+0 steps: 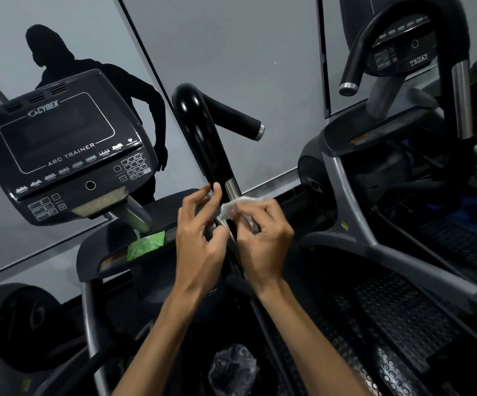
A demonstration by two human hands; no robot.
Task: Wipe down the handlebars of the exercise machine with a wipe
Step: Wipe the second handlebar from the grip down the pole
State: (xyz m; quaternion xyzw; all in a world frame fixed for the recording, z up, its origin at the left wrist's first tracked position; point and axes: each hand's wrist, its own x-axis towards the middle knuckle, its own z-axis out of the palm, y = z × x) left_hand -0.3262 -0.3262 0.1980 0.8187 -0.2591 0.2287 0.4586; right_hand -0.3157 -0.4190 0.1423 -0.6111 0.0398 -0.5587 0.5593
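A glossy black handlebar [203, 138] of the exercise machine rises in the middle, with a side grip ending in a silver cap and a silver collar lower down. My right hand [263, 238] grips a crumpled white wipe [235, 205] against the bar just below the collar. My left hand [200, 232] hovers at the bar's left side with fingers loosely curled, fingertips close to the bar and holding nothing. The bar's lower part is hidden behind both hands.
The machine's console [60, 144] sits at the left. A green wipe packet [145, 244] lies on the tray below it. A second machine with black handlebars [457, 81] stands at the right. A crumpled plastic bag [233, 367] lies below. A mirror wall is behind.
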